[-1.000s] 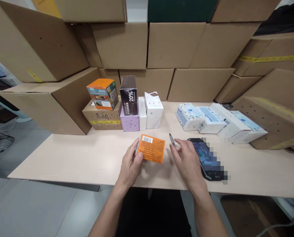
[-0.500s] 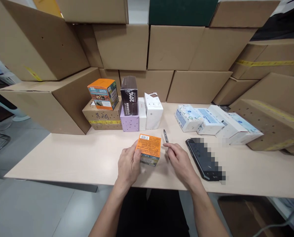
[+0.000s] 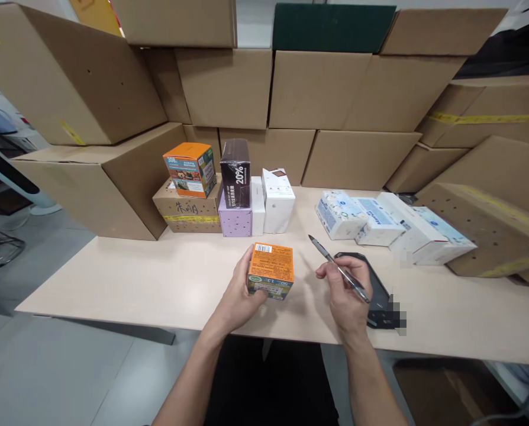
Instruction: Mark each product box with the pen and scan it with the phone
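From my remote seat, I see at the left big cardboard boxes (image 3: 82, 77), brown and matte, with pieces of yellow tape. Then, on the pale, smooth desk (image 3: 176, 284), there is a brown carton (image 3: 189, 210) with dark dots and black handwritten characters. On it sits an orange cube-shaped box (image 3: 189, 168) of shiny printed card, marked "308". Next, a dark box (image 3: 235, 177) in glossy film, with "20%" in white, rests on a dotted lilac box (image 3: 235, 222).

In front of these, my left hand (image 3: 240, 299) has its grip closed around a small orange box (image 3: 271, 266), near the middle of the desk; it carries a barcode and dense lines which I cannot read. Behind it stand two smooth white boxes (image 3: 278, 204).

More to the right, my right hand (image 3: 350, 302) has its grip closed on a slim grey pen (image 3: 347, 276), slanted, with the dark point directed away to the left. This hand hides a part of a flat black device (image 3: 378, 293). At the right are white-and-blue boxes (image 3: 377, 223), whose blue lettering is too small for me.
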Demonstrator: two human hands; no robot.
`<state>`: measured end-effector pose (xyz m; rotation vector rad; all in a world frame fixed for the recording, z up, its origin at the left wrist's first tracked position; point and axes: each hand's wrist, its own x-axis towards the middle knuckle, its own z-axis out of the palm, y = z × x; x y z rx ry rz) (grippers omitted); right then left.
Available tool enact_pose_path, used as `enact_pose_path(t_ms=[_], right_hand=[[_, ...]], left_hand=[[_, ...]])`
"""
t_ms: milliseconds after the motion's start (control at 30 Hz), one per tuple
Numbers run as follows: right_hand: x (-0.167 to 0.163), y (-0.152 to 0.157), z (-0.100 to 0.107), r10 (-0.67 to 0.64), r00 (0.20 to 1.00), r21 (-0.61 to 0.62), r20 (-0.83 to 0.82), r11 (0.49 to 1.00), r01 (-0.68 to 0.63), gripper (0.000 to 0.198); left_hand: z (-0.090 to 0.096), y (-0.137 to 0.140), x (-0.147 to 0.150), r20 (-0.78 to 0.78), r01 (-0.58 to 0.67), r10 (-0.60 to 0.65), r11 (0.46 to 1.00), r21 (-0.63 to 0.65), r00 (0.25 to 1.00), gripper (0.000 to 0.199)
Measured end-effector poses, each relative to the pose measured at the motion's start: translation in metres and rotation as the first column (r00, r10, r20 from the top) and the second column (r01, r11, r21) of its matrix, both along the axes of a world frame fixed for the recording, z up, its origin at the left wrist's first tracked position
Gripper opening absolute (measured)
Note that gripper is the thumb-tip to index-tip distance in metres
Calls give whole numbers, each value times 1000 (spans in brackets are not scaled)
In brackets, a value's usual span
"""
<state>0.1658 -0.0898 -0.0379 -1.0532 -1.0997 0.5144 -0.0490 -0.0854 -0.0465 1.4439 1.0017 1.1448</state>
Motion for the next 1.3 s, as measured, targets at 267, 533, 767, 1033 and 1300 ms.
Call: enact_pose_path(t_ms=[267,533,767,1033,1300], right_hand=[[-3,-3,-7,198,979,-101,50,976,-192,20],[-7,-5,-4,251,965,-180,72,955,-235,22],[-8,-1,3,4,999,-39,-50,999,-6,22],[-10,9,24,50,957,40,-287,998,-40,23],[-40,15,38,327,944,-192,37,930,-314,21]], left_hand=[[-1,-2,5,22,-40,42,992,-118,999,87],[1,-3,6,-379,-174,187,982,71,906,59],[-2,-6,4,-294,-252,419,846,469,859,36],[2,-14,7,-257,7,295,644,765,920,35],[0,-12,7,-320,30,327,656,754,889,26]])
